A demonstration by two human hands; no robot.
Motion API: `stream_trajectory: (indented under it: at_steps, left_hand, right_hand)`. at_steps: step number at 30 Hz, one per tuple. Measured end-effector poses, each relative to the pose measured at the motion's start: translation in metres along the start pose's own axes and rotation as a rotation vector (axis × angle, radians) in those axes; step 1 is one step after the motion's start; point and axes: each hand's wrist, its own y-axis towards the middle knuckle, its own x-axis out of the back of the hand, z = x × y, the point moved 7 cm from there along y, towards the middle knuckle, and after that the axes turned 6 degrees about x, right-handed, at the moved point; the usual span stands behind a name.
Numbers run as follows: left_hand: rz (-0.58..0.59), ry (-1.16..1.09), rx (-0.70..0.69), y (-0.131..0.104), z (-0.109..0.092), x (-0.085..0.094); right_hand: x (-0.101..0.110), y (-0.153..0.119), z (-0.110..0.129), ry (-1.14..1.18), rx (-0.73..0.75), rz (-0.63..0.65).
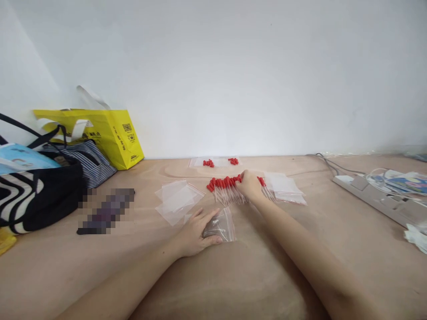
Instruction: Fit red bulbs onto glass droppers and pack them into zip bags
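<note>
My left hand (pixel 197 232) lies on the table with its fingers spread, touching the left side of a small clear zip bag (pixel 225 226). Farther forward, my right hand (pixel 249 184) reaches into a row of thin clear sticks with red heads (pixel 227 182). Its fingers are bent together at the red ends, and what they hold, if anything, is hidden. Flat clear bags (pixel 178 200) are spread left of the row. Another stack of clear bags (pixel 285 189) lies to its right.
Small red pieces lie on a clear bag (pixel 220 162) near the wall. On the left are a pixelated dark object (pixel 107 211), a yellow bag (pixel 123 138), a striped pouch (pixel 95 162) and a black bag (pixel 63 191). A power strip (pixel 370 195) with cables is at right.
</note>
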Motion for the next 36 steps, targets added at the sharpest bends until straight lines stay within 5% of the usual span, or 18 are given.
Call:
stream_trajectory:
  at_steps: [7,11,16,20,25,32,36]
  left_hand:
    - [-0.006,-0.004,-0.033,0.000,0.000,0.000]
    - [-0.013,-0.007,-0.042,0.000,0.002,-0.001]
    - [-0.030,-0.020,-0.084,0.002,0.000,-0.002]
    - [-0.040,-0.020,-0.075,0.003,-0.003,0.000]
    - [-0.047,-0.026,-0.070,0.002,-0.006,0.002]
    - [-0.020,-0.031,-0.043,0.002,-0.002,-0.002]
    - [-0.029,-0.046,-0.091,0.004,-0.006,-0.003]
  right_hand:
    - [-0.011,-0.002,0.012,-0.059,-0.057,0.031]
    - [0.003,-0.002,0.012,0.004,0.013,-0.033]
    - [0.032,-0.017,-0.002,0.493,0.240,-0.125]
    - [0.024,-0.050,-0.023,0.907,0.167,-0.062]
    - [0.004,-0.084,-0.029,1.142,0.011,-0.111]
    - [-0.016,-0.098,-0.016,1.307,-0.051,0.058]
    - [-0.014,-0.102,-0.009,1.245,0.071,0.206]
